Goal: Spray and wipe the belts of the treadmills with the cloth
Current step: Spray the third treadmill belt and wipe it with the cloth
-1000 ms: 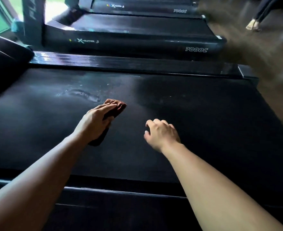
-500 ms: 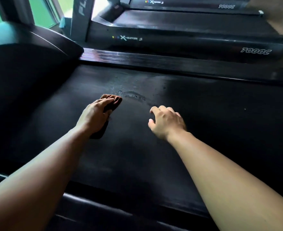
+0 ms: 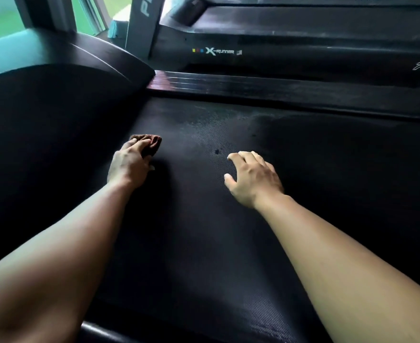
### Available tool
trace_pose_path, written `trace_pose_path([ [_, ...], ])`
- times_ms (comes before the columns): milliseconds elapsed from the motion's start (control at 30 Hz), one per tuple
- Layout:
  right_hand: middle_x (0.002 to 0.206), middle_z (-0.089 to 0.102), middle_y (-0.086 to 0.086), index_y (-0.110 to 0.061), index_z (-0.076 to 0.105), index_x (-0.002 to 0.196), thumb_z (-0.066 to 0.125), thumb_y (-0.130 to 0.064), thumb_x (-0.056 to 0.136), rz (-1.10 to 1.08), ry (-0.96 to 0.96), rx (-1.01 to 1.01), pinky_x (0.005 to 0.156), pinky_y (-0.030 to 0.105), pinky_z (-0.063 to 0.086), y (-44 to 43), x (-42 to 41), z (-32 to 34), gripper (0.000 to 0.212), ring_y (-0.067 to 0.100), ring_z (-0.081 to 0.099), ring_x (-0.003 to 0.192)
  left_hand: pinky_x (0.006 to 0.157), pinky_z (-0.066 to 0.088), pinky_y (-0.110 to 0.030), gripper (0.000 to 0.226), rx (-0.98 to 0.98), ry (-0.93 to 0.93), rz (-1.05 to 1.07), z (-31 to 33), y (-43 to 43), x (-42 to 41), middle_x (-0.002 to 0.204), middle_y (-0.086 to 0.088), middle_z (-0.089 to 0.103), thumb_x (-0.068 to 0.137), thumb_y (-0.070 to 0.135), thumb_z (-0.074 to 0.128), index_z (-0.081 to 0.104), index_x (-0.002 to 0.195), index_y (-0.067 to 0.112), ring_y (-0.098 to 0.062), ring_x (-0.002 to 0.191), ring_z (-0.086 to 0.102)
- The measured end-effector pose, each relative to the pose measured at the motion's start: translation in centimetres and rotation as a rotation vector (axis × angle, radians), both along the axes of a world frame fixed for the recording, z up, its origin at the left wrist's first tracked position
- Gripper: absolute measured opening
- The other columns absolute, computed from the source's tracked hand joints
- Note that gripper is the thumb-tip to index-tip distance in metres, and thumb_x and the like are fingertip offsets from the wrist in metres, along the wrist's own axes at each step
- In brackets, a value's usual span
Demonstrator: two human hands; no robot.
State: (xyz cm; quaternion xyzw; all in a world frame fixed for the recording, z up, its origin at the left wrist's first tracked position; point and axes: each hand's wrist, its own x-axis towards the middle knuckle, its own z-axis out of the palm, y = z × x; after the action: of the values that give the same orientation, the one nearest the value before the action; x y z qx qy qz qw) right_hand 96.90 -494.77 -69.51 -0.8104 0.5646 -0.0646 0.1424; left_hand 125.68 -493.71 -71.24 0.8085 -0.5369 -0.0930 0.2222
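Observation:
A black textured treadmill belt (image 3: pixel 228 231) fills the middle of the head view. My left hand (image 3: pixel 128 165) presses a small brown cloth (image 3: pixel 150 143) flat on the belt, close to the black motor cover. The cloth sticks out beyond my fingertips; the rest is hidden under the hand. My right hand (image 3: pixel 253 178) rests on the belt to the right, fingers spread and slightly curled, holding nothing. A dull damp patch with a few dark drops (image 3: pixel 216 151) lies on the belt between and beyond the hands. No spray bottle is visible.
The curved black motor cover (image 3: pixel 55 100) rises on the left. A ribbed side rail (image 3: pixel 278 89) borders the belt's far side. Behind it stands a second treadmill (image 3: pixel 303 33) marked X-Runner, with a grey upright post (image 3: pixel 142 21). Windows are at the top left.
My left hand has slid the cloth left along the belt toward the motor cover, and the wet streak it crossed is wiped out. The right hand followed, and my view turned left.

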Motion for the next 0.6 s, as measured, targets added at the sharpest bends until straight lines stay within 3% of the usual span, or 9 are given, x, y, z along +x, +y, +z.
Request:
trace_pose_path([
  [233, 0.165, 0.015, 0.005, -0.03, 0.027, 0.152, 0.041, -0.048, 0.1, -0.006, -0.007, 0.025, 0.124, 0.043, 0.007, -2.6, 5.4, -2.1, 0.057, 0.027, 0.005, 0.153, 0.117, 0.033, -0.044, 0.05, 0.08, -0.05, 0.122, -2.2, -1.3, 7.0, 0.163, 0.0, 0.028, 0.098, 0.026, 0.059, 0.048, 0.146, 0.036, -0.034, 0.141, 0.037],
  [400, 0.167, 0.005, 0.004, -0.033, 0.02, 0.155, 0.033, -0.054, 0.101, -0.036, 0.037, 0.026, 0.123, 0.046, -0.002, -3.9, 7.2, -4.3, 0.06, 0.027, -0.003, 0.153, 0.119, 0.029, -0.044, 0.051, 0.104, -0.076, 0.183, -3.2, -3.3, 10.1, 0.165, -0.002, 0.023, 0.101, 0.031, 0.051, 0.04, 0.151, 0.035, -0.034, 0.143, 0.033],
  [600, 0.167, -0.002, 0.001, -0.038, 0.014, 0.156, 0.026, -0.061, 0.098, -0.145, 0.061, 0.016, 0.121, 0.051, -0.01, -5.1, 6.6, -6.6, 0.063, 0.024, -0.009, 0.153, 0.121, 0.022, -0.047, 0.054, 0.178, -0.124, 0.206, -3.6, -6.6, 11.5, 0.168, 0.003, 0.012, 0.103, 0.039, 0.037, 0.024, 0.156, 0.042, -0.032, 0.152, 0.016],
])
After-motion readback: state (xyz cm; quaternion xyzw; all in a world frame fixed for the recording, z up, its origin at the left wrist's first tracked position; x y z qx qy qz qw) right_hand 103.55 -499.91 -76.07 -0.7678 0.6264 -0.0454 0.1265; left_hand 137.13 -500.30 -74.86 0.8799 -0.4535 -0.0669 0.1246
